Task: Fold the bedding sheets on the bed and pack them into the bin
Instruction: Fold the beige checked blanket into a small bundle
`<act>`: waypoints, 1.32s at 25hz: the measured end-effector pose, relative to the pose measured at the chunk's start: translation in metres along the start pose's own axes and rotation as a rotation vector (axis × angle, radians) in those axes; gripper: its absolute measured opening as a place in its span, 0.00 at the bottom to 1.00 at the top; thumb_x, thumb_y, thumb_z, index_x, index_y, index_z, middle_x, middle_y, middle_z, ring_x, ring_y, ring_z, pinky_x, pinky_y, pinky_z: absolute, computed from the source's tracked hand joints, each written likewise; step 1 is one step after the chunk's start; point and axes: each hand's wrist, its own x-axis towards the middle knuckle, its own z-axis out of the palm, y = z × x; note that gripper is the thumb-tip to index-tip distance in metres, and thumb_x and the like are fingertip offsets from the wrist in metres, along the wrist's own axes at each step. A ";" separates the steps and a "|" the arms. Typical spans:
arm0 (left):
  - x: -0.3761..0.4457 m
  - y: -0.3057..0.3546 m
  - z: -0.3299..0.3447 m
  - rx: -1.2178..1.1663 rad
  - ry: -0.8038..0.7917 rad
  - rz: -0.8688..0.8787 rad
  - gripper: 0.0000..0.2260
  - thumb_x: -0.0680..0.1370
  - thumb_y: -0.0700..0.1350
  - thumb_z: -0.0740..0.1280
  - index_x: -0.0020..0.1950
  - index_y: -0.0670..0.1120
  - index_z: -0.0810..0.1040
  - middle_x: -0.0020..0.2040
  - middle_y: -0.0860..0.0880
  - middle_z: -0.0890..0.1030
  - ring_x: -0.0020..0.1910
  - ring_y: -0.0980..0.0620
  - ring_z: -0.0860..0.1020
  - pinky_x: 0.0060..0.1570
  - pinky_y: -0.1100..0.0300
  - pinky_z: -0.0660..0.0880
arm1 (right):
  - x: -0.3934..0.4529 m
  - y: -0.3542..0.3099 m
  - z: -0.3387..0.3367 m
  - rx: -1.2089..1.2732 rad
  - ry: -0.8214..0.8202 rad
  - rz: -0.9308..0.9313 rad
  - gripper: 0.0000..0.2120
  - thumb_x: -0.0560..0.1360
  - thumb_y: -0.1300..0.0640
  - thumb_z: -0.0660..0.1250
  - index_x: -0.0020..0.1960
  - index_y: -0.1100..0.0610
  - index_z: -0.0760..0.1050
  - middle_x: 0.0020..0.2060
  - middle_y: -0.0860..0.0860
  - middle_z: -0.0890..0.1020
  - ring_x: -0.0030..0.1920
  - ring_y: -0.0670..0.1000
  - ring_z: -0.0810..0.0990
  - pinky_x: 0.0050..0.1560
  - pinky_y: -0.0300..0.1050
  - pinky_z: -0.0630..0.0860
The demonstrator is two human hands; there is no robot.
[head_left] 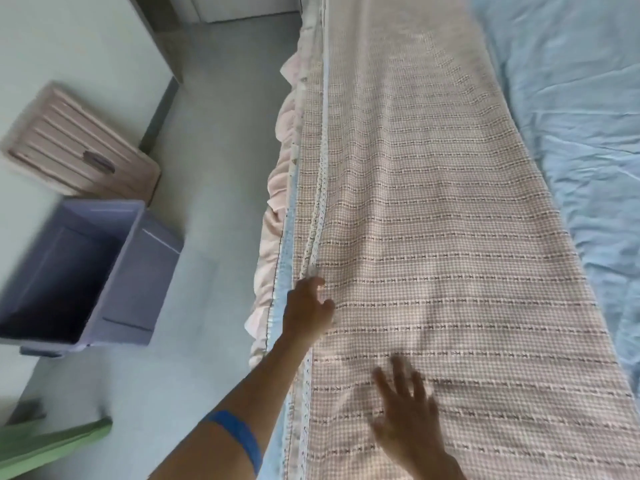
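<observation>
A long pink checked sheet (433,237), folded into a strip, lies lengthwise along the left side of the bed (588,133), running from near to far. Its left edge, trimmed with white lace, sits at the bed's edge above a pink frill. To its right a pale blue sheet (571,81) covers the bed, wrinkled.

The left hand (308,306) reaches out to the lace edge, fingers loosely spread and resting on the cloth, grip open and holding nothing. A blue band (239,441) circles that forearm. The right hand (405,410), blurred, lies nearer on the checked sheet with fingers splayed flat, grip open too.

On the floor (214,168) at left stands a purple bin (131,271), open. Beyond it a pink lid (79,147) leans against the wall.
</observation>
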 end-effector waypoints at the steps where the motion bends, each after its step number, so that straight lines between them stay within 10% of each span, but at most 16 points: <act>1: 0.020 0.000 0.003 0.038 -0.003 0.022 0.18 0.76 0.44 0.66 0.66 0.51 0.73 0.68 0.48 0.72 0.63 0.48 0.74 0.61 0.54 0.73 | 0.001 -0.001 0.006 -0.023 -0.056 0.015 0.47 0.59 0.41 0.76 0.75 0.48 0.64 0.78 0.57 0.56 0.69 0.68 0.70 0.55 0.70 0.76; 3: 0.046 -0.004 0.007 0.155 -0.050 0.085 0.19 0.77 0.44 0.66 0.68 0.51 0.71 0.69 0.46 0.67 0.68 0.44 0.68 0.64 0.49 0.72 | 0.005 0.002 0.016 -0.038 -0.220 0.100 0.46 0.51 0.40 0.80 0.67 0.49 0.73 0.73 0.56 0.69 0.59 0.68 0.79 0.43 0.67 0.80; 6: 0.048 -0.023 -0.007 0.461 -0.177 0.330 0.26 0.78 0.43 0.65 0.75 0.53 0.64 0.77 0.44 0.57 0.74 0.42 0.58 0.67 0.45 0.68 | 0.011 -0.004 0.031 -0.038 -0.146 0.175 0.47 0.46 0.48 0.85 0.65 0.50 0.77 0.80 0.52 0.52 0.58 0.71 0.78 0.44 0.72 0.78; 10: 0.077 -0.039 -0.038 0.706 -0.389 0.521 0.24 0.81 0.49 0.61 0.77 0.54 0.60 0.80 0.46 0.47 0.78 0.43 0.50 0.69 0.40 0.65 | 0.017 -0.027 -0.011 0.051 -0.165 0.236 0.41 0.73 0.48 0.70 0.79 0.39 0.50 0.77 0.45 0.33 0.79 0.60 0.50 0.71 0.62 0.66; 13: 0.092 -0.029 -0.043 0.759 -0.592 0.504 0.27 0.81 0.50 0.63 0.78 0.57 0.56 0.80 0.46 0.43 0.79 0.43 0.46 0.68 0.42 0.69 | 0.048 -0.049 -0.066 0.144 -0.178 0.361 0.26 0.76 0.53 0.62 0.73 0.41 0.65 0.76 0.47 0.64 0.74 0.52 0.64 0.69 0.52 0.68; 17: 0.097 -0.021 -0.047 0.858 -0.773 0.522 0.35 0.78 0.52 0.67 0.79 0.61 0.50 0.80 0.48 0.37 0.79 0.44 0.44 0.71 0.47 0.66 | 0.118 -0.105 -0.090 0.554 0.337 0.368 0.10 0.78 0.56 0.63 0.58 0.50 0.73 0.56 0.47 0.79 0.54 0.52 0.79 0.49 0.43 0.74; 23: 0.184 0.025 -0.095 0.621 -1.022 0.548 0.13 0.76 0.48 0.69 0.61 0.52 0.80 0.62 0.51 0.79 0.58 0.53 0.79 0.58 0.57 0.77 | 0.196 -0.138 -0.043 0.776 0.236 0.520 0.09 0.75 0.43 0.65 0.54 0.44 0.74 0.61 0.47 0.75 0.68 0.53 0.70 0.71 0.51 0.55; 30: 0.314 0.058 -0.140 0.311 -0.844 0.412 0.16 0.76 0.47 0.68 0.64 0.47 0.76 0.59 0.51 0.80 0.54 0.52 0.79 0.57 0.58 0.75 | 0.223 -0.156 -0.071 0.766 -0.047 0.718 0.16 0.76 0.47 0.69 0.56 0.53 0.67 0.56 0.54 0.75 0.55 0.54 0.75 0.67 0.56 0.68; 33: 0.345 0.057 -0.151 0.059 -0.914 0.083 0.14 0.74 0.45 0.71 0.59 0.47 0.78 0.54 0.45 0.82 0.45 0.49 0.83 0.55 0.46 0.80 | 0.234 -0.161 -0.078 0.732 -0.144 0.816 0.18 0.76 0.50 0.69 0.58 0.54 0.64 0.58 0.56 0.74 0.58 0.56 0.74 0.67 0.54 0.69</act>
